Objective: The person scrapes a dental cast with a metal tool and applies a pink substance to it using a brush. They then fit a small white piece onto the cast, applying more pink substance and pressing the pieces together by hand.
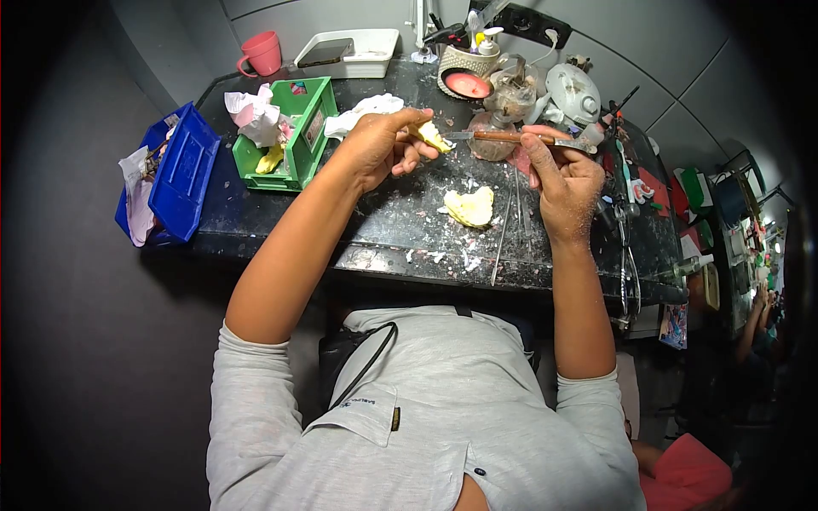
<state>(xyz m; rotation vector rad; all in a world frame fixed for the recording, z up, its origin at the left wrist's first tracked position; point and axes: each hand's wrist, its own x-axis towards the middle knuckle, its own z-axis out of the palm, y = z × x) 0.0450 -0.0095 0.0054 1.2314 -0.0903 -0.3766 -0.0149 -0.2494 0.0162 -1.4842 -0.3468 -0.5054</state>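
My left hand (388,146) is closed on a small yellow piece (431,136), held up over the black table. In my right hand (562,170) is a knife (503,136) with a brown wooden handle, its metal blade pointing left. The blade tip is close to or touching the yellow piece; contact is hard to tell. Below, between my hands, a second yellow piece (469,207) with a curved outline lies on the table among white crumbs.
A green bin (313,128) and a blue bin (181,183) stand at the left. Behind are a pink mug (262,53), a white tray (371,55) and a woven pot (467,61). Tools lie at the right table edge (652,292). Another person's arm (751,328) shows far right.
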